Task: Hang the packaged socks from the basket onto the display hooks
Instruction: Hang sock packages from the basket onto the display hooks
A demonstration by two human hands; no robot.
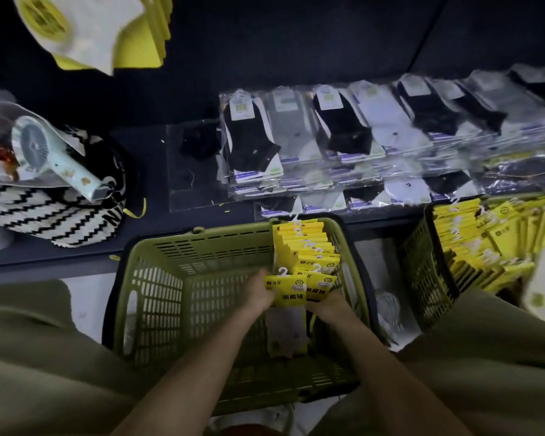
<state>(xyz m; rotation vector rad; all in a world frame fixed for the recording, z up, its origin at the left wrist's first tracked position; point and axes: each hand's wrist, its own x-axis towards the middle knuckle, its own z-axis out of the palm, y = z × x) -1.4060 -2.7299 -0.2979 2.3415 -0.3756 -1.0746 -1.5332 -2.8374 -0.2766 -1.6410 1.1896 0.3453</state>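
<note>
A green plastic basket [183,256] stands between my knees, holding a row of yellow-carded sock packs [312,247] along its right side. Both hands are inside it. My left hand [258,294] grips the left edge of the front sock pack [286,289], a yellow card with a white hook and pale socks hanging below. My right hand [326,305] holds the packs just behind and to the right of it. Sock packs hanging on display [85,29] show blurred at the top left.
A dark shelf [145,171] behind the basket carries stacks of clear-bagged black, grey and white socks [343,136]. At left lies a black-and-white striped bag [44,212] with a small handheld fan [54,155]. A second basket [425,269] of yellow packs stands at right.
</note>
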